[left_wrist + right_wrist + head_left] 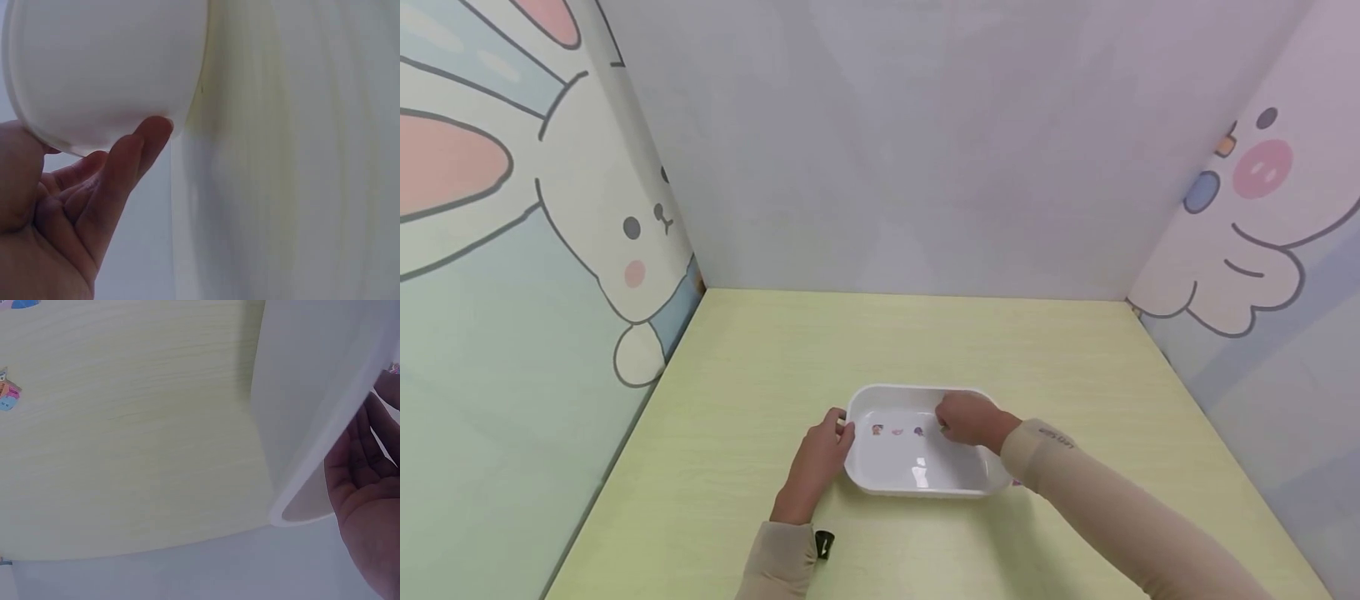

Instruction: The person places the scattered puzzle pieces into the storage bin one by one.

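A white rectangular tray (pixel 865 467) with raised walls and rounded corners stands on the table. My left hand (pixel 822 454) grips its left end, thumb at the rim and fingers against the outer wall (pixel 112 69). Three small coloured stickers, among them a purple one (pixel 918 432), lie in a row on the tray's floor. Just right of this row, my right hand (pixel 967 419) reaches inside with curled fingers, fingertips low near the floor. A tiny coloured fleck shows by them; I cannot tell whether they pinch it. In the right wrist view, the hand (pixel 369 481) is partly behind the tray wall.
On the pale yellow-green table (pixel 760 358), a pink-and-blue sticker (pixel 9 397) lies outside the tray, and a purple scrap (pixel 1017 482) peeks out beside the right sleeve. Walls with cartoon animals (pixel 587 192) flank the table; a plain grey wall (pixel 910 150) closes the back.
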The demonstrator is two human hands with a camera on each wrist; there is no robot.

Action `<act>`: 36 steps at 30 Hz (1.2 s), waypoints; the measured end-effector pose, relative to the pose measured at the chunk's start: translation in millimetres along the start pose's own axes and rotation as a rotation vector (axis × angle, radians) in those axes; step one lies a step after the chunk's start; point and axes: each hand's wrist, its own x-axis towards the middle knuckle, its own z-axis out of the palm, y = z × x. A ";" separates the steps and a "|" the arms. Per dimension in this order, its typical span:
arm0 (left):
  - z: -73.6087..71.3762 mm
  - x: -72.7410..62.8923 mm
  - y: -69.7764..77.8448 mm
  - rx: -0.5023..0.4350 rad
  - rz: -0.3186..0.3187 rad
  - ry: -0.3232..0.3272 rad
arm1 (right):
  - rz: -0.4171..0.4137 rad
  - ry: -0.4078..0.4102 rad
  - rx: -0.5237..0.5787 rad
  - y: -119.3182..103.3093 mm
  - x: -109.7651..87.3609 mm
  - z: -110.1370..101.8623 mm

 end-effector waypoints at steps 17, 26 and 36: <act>-0.3 -1.9 0.0 0.012 0.000 0.013 | -0.015 -0.011 -0.025 -10.1 -0.6 1.2; -0.5 -3.2 1.4 0.002 -0.006 0.005 | 0.008 -0.011 -0.034 -13.9 -0.3 2.8; -0.7 -3.6 1.9 0.003 0.005 0.016 | 0.025 -0.021 -0.042 -13.9 -1.3 3.4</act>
